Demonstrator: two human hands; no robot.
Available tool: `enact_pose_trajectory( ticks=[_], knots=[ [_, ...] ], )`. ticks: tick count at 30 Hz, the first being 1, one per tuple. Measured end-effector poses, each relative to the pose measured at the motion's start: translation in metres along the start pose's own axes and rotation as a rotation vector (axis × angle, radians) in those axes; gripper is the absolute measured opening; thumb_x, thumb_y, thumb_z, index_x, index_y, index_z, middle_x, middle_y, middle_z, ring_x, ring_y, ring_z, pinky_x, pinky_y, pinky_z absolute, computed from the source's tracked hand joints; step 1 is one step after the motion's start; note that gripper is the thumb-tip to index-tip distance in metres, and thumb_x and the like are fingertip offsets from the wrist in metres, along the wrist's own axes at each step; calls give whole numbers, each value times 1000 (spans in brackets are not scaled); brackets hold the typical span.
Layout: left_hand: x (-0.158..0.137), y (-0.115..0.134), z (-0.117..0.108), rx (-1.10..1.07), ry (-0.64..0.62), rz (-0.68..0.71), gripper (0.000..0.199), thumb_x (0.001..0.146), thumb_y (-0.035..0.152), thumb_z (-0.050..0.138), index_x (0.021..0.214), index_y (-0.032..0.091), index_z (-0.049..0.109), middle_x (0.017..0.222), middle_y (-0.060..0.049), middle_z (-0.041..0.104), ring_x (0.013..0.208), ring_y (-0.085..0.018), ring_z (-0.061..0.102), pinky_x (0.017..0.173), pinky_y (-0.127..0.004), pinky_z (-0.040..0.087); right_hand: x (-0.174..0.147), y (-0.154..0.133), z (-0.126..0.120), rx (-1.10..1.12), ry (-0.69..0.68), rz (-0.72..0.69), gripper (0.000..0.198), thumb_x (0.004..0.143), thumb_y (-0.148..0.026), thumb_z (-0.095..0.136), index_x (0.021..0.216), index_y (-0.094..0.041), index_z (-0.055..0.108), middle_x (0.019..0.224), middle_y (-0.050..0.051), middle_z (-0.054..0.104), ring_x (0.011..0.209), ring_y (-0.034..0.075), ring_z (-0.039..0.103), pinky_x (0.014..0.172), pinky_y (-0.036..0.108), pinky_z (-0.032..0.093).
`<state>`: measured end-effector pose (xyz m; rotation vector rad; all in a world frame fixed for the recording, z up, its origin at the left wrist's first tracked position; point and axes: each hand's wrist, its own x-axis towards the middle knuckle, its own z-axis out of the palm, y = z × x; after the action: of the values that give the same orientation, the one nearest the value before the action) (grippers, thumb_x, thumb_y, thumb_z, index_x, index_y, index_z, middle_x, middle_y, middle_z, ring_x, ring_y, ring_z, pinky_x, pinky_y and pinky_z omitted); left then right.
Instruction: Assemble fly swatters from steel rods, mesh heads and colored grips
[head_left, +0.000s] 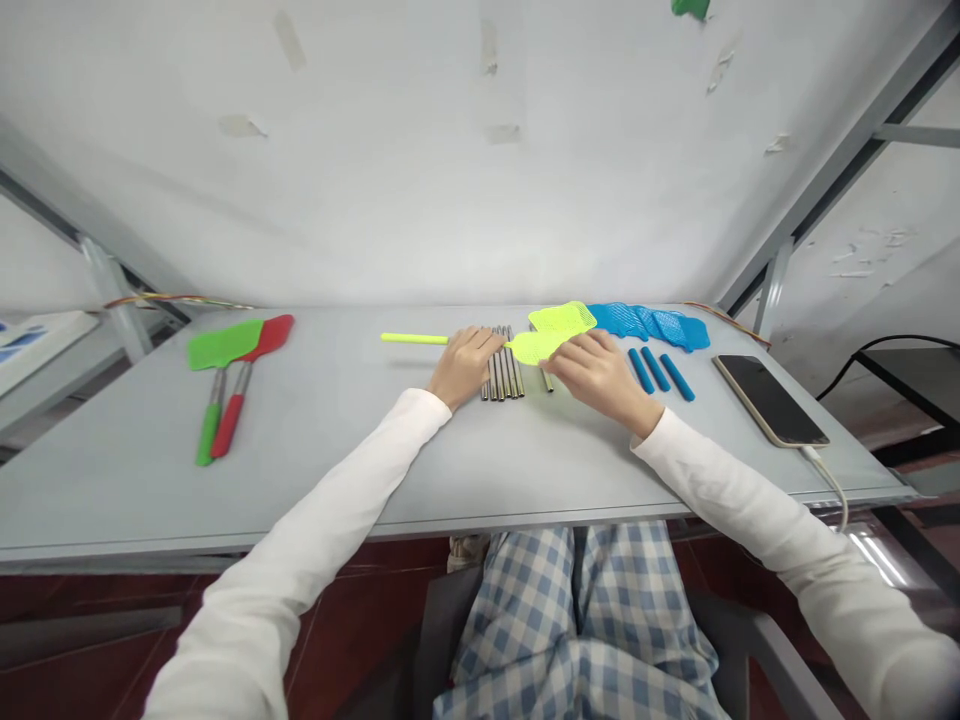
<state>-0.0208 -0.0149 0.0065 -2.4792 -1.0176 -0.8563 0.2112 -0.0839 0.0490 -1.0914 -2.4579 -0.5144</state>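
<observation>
My left hand (466,366) is closed around the middle of a yellow fly swatter, hiding the part between its handle and head. The yellow handle (412,339) sticks out to the left of that hand. To the right is the mesh head (529,347), its edge pinched by my right hand (592,372). Several metal tubes (504,385) lie side by side on the table beneath, beside my left hand. A single metal tube (549,382) is partly covered near my right fingers. Behind lies another yellow swatter head (562,317).
Blue swatter heads (630,321) overlap at the back right, with three blue handles (655,370) in front. A phone (772,400) on a cable lies farther right. Left, a green swatter (217,350) and a red swatter (268,337) rest on the grey table (315,460) against the wall.
</observation>
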Motion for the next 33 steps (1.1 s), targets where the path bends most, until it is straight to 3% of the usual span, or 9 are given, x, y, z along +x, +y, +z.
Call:
enact_pose_trajectory(
  ticks=[3,5,9,12,17,20,24,28,33],
  knots=[
    [-1,-1,-4,-58,33,-39,27,90,11,39,94,18,64,78,-7,63,78,-22,54,72,-35,41,-9,-6,5,-10,-47,-110,34,101,-20,32,99,-25,65,97,5,68,91,19,54,87,36,35],
    [-1,1,-5,-73,39,-15,27,91,11,39,94,18,65,78,-7,63,76,-21,54,71,-34,40,-10,-6,5,-14,-73,-119,31,101,-27,35,100,-24,66,108,7,66,100,20,54,91,37,34],
    [0,8,-4,-31,20,97,30,88,6,38,97,17,65,79,-7,65,77,-22,54,70,-34,39,0,1,-1,-35,-5,110,37,95,-45,47,120,-21,60,129,14,57,120,29,46,100,44,30],
    [1,13,-3,10,47,100,30,87,5,39,98,17,64,79,-7,64,78,-22,54,70,-34,39,13,4,-4,-22,54,236,47,92,-46,52,128,-17,53,124,16,59,118,32,47,100,47,29],
    [0,6,-3,-16,71,35,28,88,7,39,96,18,64,78,-7,64,77,-22,53,70,-35,40,20,-12,-6,16,133,237,21,95,-23,45,110,-20,58,111,11,64,105,27,53,91,41,33],
    [1,-2,-5,-83,126,-47,25,91,11,39,93,19,63,80,-7,65,77,-22,54,72,-34,41,12,-30,-8,6,169,138,24,96,-14,38,109,-20,57,108,9,67,104,23,55,91,38,31],
    [3,-5,-14,-217,275,-187,25,94,13,36,91,19,60,81,-5,64,77,-19,56,73,-32,43,-1,-38,1,53,39,19,25,96,-17,40,109,-20,60,90,9,70,97,23,58,86,37,35],
    [2,3,-17,-241,303,-95,25,93,12,36,93,19,61,79,-5,62,78,-20,55,74,-32,45,-1,-17,13,367,25,234,28,94,-26,41,106,-17,64,96,12,70,93,25,60,83,39,42],
    [1,8,-9,-221,241,53,25,96,16,37,97,19,62,78,-6,61,74,-20,52,71,-33,45,13,10,11,1195,-18,502,39,90,-52,39,98,-24,66,93,7,69,89,23,63,76,38,51]
  ],
)
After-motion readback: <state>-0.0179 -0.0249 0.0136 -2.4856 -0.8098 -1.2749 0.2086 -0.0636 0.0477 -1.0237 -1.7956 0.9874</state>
